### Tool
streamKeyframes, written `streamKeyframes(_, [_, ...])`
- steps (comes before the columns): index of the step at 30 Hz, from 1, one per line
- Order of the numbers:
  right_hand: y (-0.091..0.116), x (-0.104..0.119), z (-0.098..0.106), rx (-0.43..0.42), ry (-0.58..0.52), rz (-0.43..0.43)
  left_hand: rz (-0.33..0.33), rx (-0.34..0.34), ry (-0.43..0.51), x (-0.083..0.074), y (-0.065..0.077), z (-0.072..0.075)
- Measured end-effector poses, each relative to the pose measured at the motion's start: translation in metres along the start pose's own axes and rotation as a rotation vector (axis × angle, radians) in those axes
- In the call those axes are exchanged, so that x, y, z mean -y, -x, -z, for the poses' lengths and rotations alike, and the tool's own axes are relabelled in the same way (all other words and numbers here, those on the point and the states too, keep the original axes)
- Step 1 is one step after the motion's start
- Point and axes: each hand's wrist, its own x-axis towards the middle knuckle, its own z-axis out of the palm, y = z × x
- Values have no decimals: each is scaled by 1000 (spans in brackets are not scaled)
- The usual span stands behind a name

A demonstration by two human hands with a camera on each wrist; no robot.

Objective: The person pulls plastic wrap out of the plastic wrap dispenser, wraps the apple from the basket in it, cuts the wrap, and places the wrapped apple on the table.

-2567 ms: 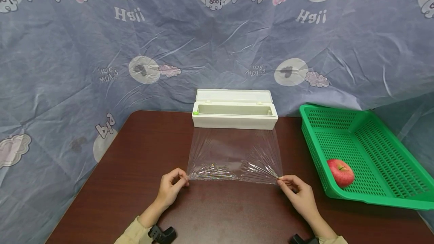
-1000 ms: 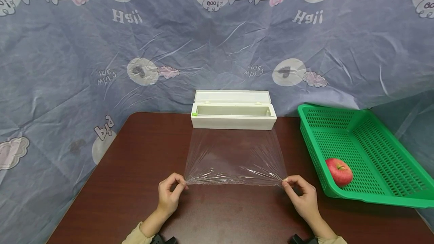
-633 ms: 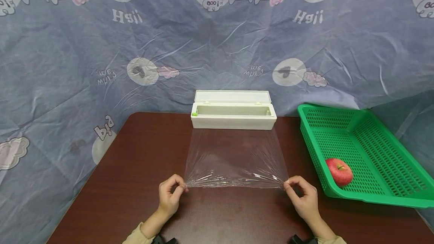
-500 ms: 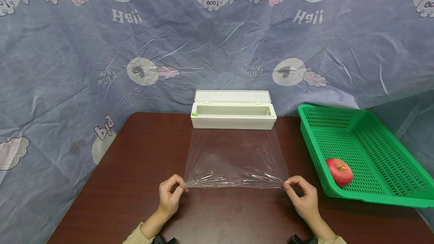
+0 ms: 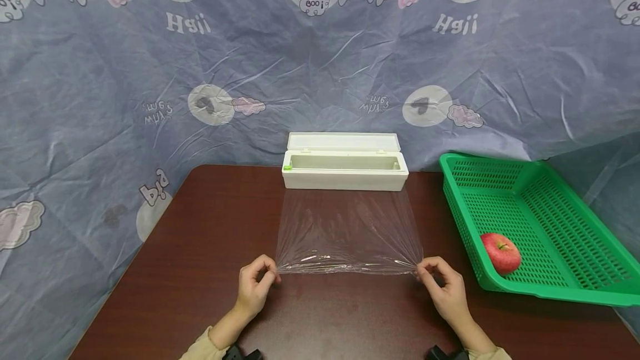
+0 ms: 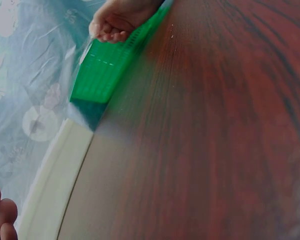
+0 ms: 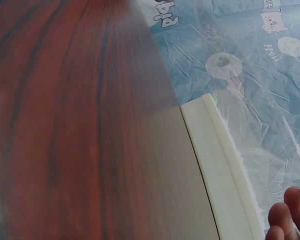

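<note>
A sheet of clear cling film (image 5: pixel 345 232) stretches from the white cling film box (image 5: pixel 345 181) toward me over the brown table. My left hand (image 5: pixel 254 288) pinches its near left corner between thumb and index finger. At the near right corner my right hand (image 5: pixel 446 289) has the same kind of pinch. Bunched, shiny folds run along the near edge between the two hands. The box's lid (image 5: pixel 344 141) stands up at the back. In the left wrist view, the curled fingers (image 6: pixel 6 212) of my left hand show at the lower left; the right wrist view catches the right hand's fingers (image 7: pixel 285 212).
To the right stands a green plastic basket (image 5: pixel 565 295) with a red apple (image 5: pixel 501 253) in its near left part. A patterned blue-grey cloth (image 5: pixel 310 54) hangs behind the brown table (image 5: pixel 210 221). A small green piece (image 5: pixel 287 167) sits at the box's left end.
The film was first drawn a little toward me and spread wider. Since half a second ago both hands have eased slightly back and inward, and the film looks slacker, with more lengthwise wrinkles.
</note>
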Motion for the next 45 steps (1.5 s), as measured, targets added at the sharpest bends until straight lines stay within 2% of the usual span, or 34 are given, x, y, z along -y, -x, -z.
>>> streamKeyframes(9, [3, -14, 1, 50, 43, -43, 127, 51, 3, 7, 5, 1])
streamKeyframes(17, [-6, 15, -3, 55, 62, -116, 170, 53, -66, 6, 4, 0])
streamKeyframes(21, [-6, 15, -3, 69, 124, -173, 204, 50, -97, 6, 5, -1])
streamKeyframes(24, [-6, 15, -4, 47, 151, -197, 240, 61, -112, 7, 5, -1])
streamKeyframes(35, [-7, 17, -8, 24, 185, -360, 342, 70, -153, 7, 6, -1])
streamKeyframes(38, [-6, 12, -7, 28, 212, -372, 374, 71, -161, 6, 5, -1])
streamKeyframes(45, [3, -18, -4, 37, 258, -355, 426, 89, -161, 5, 3, -2])
